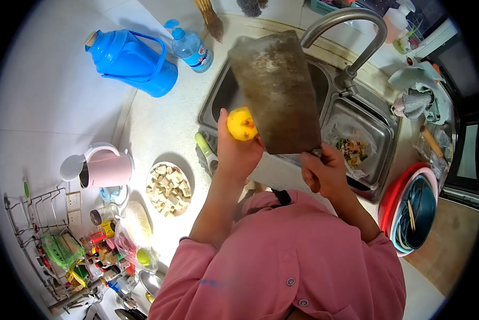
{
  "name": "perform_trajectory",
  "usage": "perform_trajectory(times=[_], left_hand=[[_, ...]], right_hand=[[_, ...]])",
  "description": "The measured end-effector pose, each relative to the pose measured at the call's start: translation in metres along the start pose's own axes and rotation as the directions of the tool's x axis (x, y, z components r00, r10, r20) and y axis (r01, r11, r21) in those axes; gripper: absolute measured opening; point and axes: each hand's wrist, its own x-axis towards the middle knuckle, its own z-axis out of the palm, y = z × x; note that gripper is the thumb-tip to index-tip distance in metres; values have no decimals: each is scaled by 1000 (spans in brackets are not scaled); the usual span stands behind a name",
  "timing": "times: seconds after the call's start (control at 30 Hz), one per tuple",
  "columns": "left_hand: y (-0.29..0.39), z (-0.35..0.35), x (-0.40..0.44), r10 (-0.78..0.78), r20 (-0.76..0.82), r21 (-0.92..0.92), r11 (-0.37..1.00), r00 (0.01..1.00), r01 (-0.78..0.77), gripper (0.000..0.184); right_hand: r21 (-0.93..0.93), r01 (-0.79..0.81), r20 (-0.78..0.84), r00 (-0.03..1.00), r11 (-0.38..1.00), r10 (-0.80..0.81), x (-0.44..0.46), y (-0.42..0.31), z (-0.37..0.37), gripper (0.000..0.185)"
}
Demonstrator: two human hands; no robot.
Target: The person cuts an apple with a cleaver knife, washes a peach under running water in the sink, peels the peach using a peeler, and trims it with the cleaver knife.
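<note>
My left hand (238,152) is wrapped round a yellow peeled potato (242,124) with a few darker spots. In my right hand (325,169) is the handle of a large cleaver (276,90); its broad, stained blade points up and away over the sink. The blade's left edge lies right beside the potato, and whether they touch I cannot tell. Part of my left fingers is hidden behind the blade. Left of my left wrist, a green-and-white peeler (205,150) rests on a grey cloth. Farther left stands a white bowl of tofu cubes (168,190).
The double sink (391,128) has a curved faucet (351,72) and scraps in a bag (354,152). A blue thermos (135,61) and soap bottle (192,50) stand back left. Left is a pink kettle (109,168); right, stacked basins (396,208).
</note>
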Motion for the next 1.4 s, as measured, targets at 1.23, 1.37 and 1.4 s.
perform_trajectory(times=[1.23, 1.37, 1.4], left_hand=[[10, -19, 5, 118, 198, 140, 979, 973, -148, 65], [15, -48, 15, 83, 176, 305, 943, 981, -135, 63], [18, -49, 15, 55, 200, 307, 945, 978, -116, 62]], right_hand=[[-53, -326, 38, 944, 944, 328, 0, -13, -12, 12], [-55, -329, 36, 943, 943, 332, 0, -20, -15, 13], [-68, -308, 39, 949, 949, 311, 1, -19, -18, 12]])
